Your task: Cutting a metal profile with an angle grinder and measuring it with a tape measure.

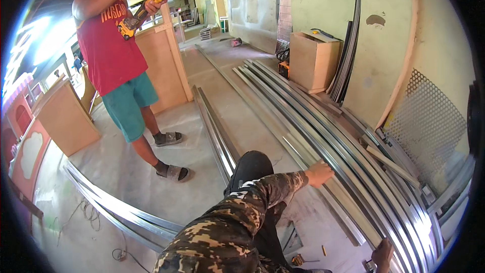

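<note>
My left hand (319, 173), at the end of a camouflage sleeve, is closed over a narrow metal channel (344, 217). That channel lies along the near side of a bundle of long silver metal profiles (333, 154). Farther down the same bundle, at the lower right, my right hand (382, 255) has its fingers curled close to the profiles. A small dark and metallic object (369, 266) shows beside it, too cut off to name. On the floor by my legs lie a yellow-and-black tool (298, 259) and a small yellow piece (324, 250).
A person in a red top (113, 45) stands ahead left, holding a yellow-and-black power tool (132, 23). More metal profiles (118, 207) lie at left, others (214, 129) ahead. A wooden box (316, 63) and perforated metal sheet (429, 121) stand along the right wall.
</note>
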`<state>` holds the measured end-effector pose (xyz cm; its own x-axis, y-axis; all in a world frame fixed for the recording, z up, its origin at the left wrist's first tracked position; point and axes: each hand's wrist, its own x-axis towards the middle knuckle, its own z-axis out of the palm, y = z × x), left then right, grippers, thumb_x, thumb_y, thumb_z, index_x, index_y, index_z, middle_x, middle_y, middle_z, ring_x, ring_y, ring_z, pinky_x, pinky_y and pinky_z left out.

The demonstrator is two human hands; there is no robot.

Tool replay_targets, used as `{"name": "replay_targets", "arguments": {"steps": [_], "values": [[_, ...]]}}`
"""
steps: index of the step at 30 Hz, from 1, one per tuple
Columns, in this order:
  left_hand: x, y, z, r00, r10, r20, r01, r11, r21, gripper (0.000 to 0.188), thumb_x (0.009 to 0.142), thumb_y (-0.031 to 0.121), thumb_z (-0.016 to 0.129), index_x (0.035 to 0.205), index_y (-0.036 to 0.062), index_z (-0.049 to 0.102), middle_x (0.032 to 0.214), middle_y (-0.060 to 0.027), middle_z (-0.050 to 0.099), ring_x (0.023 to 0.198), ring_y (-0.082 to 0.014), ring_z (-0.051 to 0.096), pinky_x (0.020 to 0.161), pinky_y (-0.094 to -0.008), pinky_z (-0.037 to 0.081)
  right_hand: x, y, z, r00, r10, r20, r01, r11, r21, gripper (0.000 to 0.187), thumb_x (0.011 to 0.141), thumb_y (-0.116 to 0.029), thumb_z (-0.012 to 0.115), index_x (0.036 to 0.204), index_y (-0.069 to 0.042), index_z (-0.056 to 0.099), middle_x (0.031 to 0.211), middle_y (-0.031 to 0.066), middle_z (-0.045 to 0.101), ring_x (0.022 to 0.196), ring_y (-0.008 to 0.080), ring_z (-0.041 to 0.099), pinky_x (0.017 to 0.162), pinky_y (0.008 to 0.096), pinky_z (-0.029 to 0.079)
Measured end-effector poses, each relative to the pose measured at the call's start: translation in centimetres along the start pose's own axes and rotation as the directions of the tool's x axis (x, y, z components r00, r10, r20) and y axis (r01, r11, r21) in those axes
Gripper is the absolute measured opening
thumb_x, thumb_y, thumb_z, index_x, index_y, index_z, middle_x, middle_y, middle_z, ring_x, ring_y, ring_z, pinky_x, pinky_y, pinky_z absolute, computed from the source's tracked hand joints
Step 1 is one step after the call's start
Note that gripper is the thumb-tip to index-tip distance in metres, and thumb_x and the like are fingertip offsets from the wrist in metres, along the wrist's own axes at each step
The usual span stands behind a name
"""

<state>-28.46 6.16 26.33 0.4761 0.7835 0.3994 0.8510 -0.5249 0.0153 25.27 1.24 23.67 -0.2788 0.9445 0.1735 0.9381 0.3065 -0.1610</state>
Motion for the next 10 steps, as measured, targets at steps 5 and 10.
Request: {"name": "replay_targets", "arguments": {"steps": [5,10], "values": [[-1.8,0.2,-0.9,0.916,-0.050,0.397,0.042,0.999,0.028,0.032,0.065,0.016,0.075,0.094,0.0086,0.064,0.080,-0.0121,0.068,0.085,-0.0335,0.068,0.079,-0.0463,0.050,-0.2,0.6,-1.1,0.921,0.004,0.389,0.077,0.978,-0.192,0.041,0.082,-0.027,0.068,0.117,-0.006,0.068,0.092,0.0128,0.072,0.090,0.0352,0.070,0.075,0.0493,0.057],[2.0,5.9,0.2,0.915,0.121,0.385,-0.056,0.983,-0.175,0.041,0.063,0.013,0.073,0.102,0.0106,0.064,0.086,-0.0119,0.069,0.085,-0.0364,0.068,0.074,-0.0486,0.052,-7.6,7.3,2.0,0.881,0.281,0.380,-0.292,0.956,-0.032,0.035,0.066,-0.033,0.088,0.074,-0.009,0.064,0.073,0.0087,0.071,0.074,0.0310,0.071,0.070,0.0435,0.057]]}}
